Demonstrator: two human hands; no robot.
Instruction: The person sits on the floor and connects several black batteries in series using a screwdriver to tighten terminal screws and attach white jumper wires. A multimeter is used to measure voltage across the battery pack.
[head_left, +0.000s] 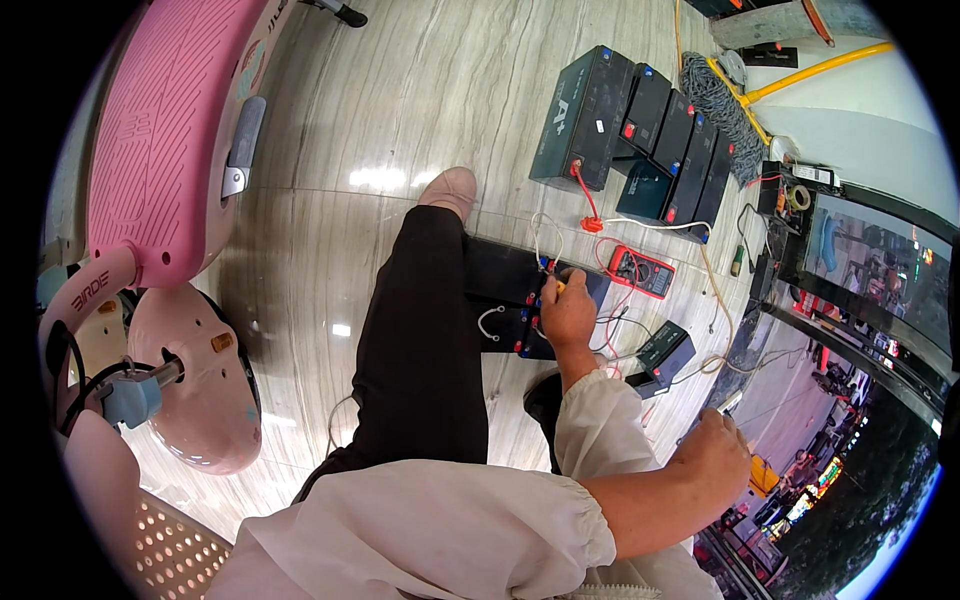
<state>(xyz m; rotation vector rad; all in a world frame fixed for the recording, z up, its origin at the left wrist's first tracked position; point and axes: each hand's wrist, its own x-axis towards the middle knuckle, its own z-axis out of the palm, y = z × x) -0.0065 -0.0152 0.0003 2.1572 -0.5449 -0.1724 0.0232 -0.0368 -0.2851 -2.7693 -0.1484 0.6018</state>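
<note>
Reaching down to a group of black batteries (500, 272) on the floor, my right hand (568, 312) is closed on a small yellow-handled tool (560, 287). Its far end meets the red and blue terminals, where my fingers hide part of it. A white looped wire (490, 322) lies on the near battery. My left hand (716, 450) is curled at the lower right, away from the batteries; whatever it holds is hidden. A red multimeter (641, 272) lies right of the batteries, with leads running toward them. Nearby, a smaller battery (666, 347) has wires around it.
Several larger batteries (580, 120) stand behind, one with a red lead and connector (592, 224). A grey mop (720, 110) leans near the wall. At left is a pink scooter (165, 140). A green-handled screwdriver (737, 262) lies by the glass door (870, 250).
</note>
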